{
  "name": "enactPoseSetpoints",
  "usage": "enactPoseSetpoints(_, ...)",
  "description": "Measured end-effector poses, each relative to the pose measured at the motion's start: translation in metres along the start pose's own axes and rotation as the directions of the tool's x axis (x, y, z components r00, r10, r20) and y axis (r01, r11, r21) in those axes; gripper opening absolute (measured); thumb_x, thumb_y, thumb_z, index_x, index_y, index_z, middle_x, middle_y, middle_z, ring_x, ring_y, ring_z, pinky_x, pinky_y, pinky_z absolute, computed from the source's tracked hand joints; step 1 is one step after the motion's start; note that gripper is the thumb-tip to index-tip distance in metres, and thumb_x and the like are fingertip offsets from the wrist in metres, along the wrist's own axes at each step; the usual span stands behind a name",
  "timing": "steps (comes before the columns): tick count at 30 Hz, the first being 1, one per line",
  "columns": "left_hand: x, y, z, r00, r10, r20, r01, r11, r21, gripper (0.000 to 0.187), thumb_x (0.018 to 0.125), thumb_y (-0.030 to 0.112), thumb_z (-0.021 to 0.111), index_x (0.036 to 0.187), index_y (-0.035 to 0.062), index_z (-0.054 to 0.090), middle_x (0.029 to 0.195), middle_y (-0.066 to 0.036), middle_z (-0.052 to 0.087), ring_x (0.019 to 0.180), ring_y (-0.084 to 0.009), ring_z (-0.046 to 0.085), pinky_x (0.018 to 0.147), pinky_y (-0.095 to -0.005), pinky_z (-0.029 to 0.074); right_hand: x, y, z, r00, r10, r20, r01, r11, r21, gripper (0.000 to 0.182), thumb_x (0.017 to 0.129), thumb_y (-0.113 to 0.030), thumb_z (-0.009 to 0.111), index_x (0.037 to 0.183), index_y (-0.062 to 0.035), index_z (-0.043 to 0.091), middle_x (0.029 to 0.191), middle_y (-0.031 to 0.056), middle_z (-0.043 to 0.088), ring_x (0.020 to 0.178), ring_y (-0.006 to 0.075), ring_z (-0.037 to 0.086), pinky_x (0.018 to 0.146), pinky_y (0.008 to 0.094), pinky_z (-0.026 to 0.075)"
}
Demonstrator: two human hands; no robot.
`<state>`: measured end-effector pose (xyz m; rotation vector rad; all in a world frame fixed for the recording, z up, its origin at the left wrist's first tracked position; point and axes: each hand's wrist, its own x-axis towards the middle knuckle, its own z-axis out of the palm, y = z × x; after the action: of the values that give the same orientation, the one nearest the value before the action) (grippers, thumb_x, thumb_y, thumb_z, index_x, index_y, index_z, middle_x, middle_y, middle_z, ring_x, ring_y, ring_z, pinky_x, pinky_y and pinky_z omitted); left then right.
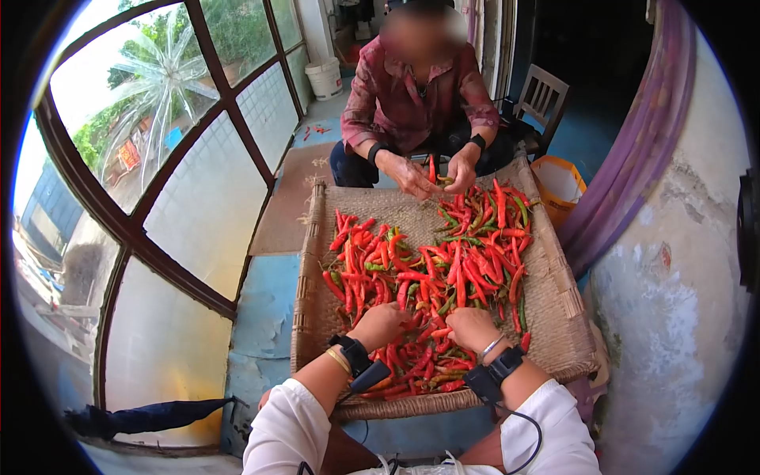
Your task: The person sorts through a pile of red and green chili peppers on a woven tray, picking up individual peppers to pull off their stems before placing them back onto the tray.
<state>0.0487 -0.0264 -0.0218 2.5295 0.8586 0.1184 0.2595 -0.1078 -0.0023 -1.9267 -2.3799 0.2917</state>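
Red chili peppers [412, 273], with some green ones mixed in, lie heaped in a large woven tray [318, 261]. My left hand [381, 325] is low over the near part of the heap, its fingers curled together at the peppers. Just to its right, my right hand [473, 329] is closed, with thumb and forefinger at a red chili pepper [440, 333] between the two hands. My own knuckles partly cover the fingertips, so what the left fingers hold is hidden.
Across the tray a person [423, 103] holds a chili pepper in both hands. An orange-yellow bucket [556, 190] and a wooden chair [543, 99] stand beyond the right side. Framed windows [186, 198] run along the left, a wall [673, 261] on the right.
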Motion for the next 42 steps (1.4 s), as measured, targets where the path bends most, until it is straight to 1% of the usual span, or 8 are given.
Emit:
enactPoseSetpoints(6,-0.003,-0.004,0.009,0.999,0.028,-0.021,-0.027,0.999,0.039,0.021,0.068,0.016,0.061,0.088,0.0098,0.064,0.083,-0.012,0.055,0.082,-0.0279,0.055,0.07,-0.0385,0.046,0.008,-0.01,-0.009,0.988,0.047,-0.144,0.045,0.815,0.577,0.019,0.075,-0.02,0.061,0.081,-0.0028,0.058,0.067,0.0111,0.058,0.064,0.0215,0.059,0.057,0.0342,0.045)
enactPoseSetpoints(12,-0.002,0.01,-0.016,0.976,0.213,-0.051,-0.199,0.96,0.196,0.021,0.068,0.017,0.062,0.087,0.0071,0.061,0.084,-0.009,0.058,0.08,-0.0287,0.056,0.069,-0.038,0.046,0.009,-0.01,-0.016,0.993,0.12,0.011,-0.091,0.68,0.727,0.028,0.073,-0.024,0.062,0.085,-0.0004,0.056,0.069,0.0143,0.059,0.064,0.0252,0.058,0.06,0.0345,0.044)
enactPoseSetpoints(20,-0.005,0.028,-0.029,0.982,-0.095,-0.165,-0.031,0.776,-0.63,0.014,0.078,0.009,0.059,0.088,0.0007,0.055,0.075,-0.009,0.061,0.067,-0.0154,0.058,0.06,-0.0282,0.047,0.007,-0.018,-0.022,0.992,0.128,0.001,-0.068,0.519,0.852,0.027,0.076,-0.024,0.065,0.087,-0.0001,0.058,0.069,0.0061,0.06,0.064,0.0106,0.055,0.058,0.028,0.044)
enactPoseSetpoints(26,-0.006,0.037,-0.022,0.995,-0.088,-0.047,0.02,0.636,-0.771,0.012,0.083,0.007,0.057,0.093,0.0009,0.055,0.074,0.002,0.056,0.067,-0.0039,0.052,0.059,-0.02,0.045,0.007,-0.022,-0.023,0.991,0.124,-0.045,-0.015,0.443,0.896,0.02,0.079,-0.019,0.062,0.085,-0.0002,0.058,0.067,0.0016,0.059,0.057,0.0071,0.052,0.053,0.0242,0.043)
enactPoseSetpoints(32,-0.007,0.039,-0.027,0.992,-0.123,-0.035,0.05,0.63,-0.775,0.016,0.082,0.008,0.056,0.096,0.0001,0.058,0.069,-0.001,0.058,0.064,-0.0053,0.052,0.057,-0.0221,0.045,0.007,-0.021,-0.019,0.968,0.226,0.109,-0.117,0.021,0.993,0.012,0.08,-0.017,0.06,0.079,-0.0055,0.057,0.059,-0.0035,0.053,0.045,0.0028,0.045,0.038,0.0178,0.035)
enactPoseSetpoints(37,-0.014,0.024,-0.053,0.989,-0.142,-0.035,0.118,0.917,-0.38,0.017,0.076,0.012,0.056,0.089,0.0037,0.063,0.07,-0.017,0.059,0.06,-0.0277,0.058,0.058,-0.0316,0.047,0.009,-0.013,-0.018,0.939,0.322,0.118,-0.096,-0.086,0.992,0.025,0.087,-0.026,0.05,0.086,-0.0024,0.057,0.064,-0.0003,0.055,0.049,0.0044,0.048,0.041,0.017,0.037)
enactPoseSetpoints(39,-0.018,0.004,-0.047,0.996,-0.08,-0.023,0.074,0.975,-0.212,0.018,0.076,0.011,0.057,0.092,0.0027,0.062,0.074,-0.016,0.06,0.064,-0.0226,0.06,0.059,-0.029,0.047,0.01,-0.011,-0.02,0.927,0.346,0.148,-0.056,-0.263,0.963,0.029,0.088,-0.029,0.047,0.089,-0.0018,0.057,0.064,0.0005,0.056,0.052,0.006,0.051,0.043,0.0183,0.04)
enactPoseSetpoints(42,-0.009,-0.001,-0.035,0.989,0.099,-0.108,-0.1,0.995,0.001,0.02,0.08,0.012,0.058,0.097,0.0012,0.06,0.082,-0.012,0.061,0.072,-0.0138,0.059,0.064,-0.0254,0.046,0.012,-0.007,-0.01,0.962,0.209,0.174,-0.146,-0.142,0.979,0.033,0.089,-0.032,0.046,0.093,-0.0014,0.057,0.068,0.0012,0.056,0.052,0.0069,0.051,0.045,0.0197,0.042)
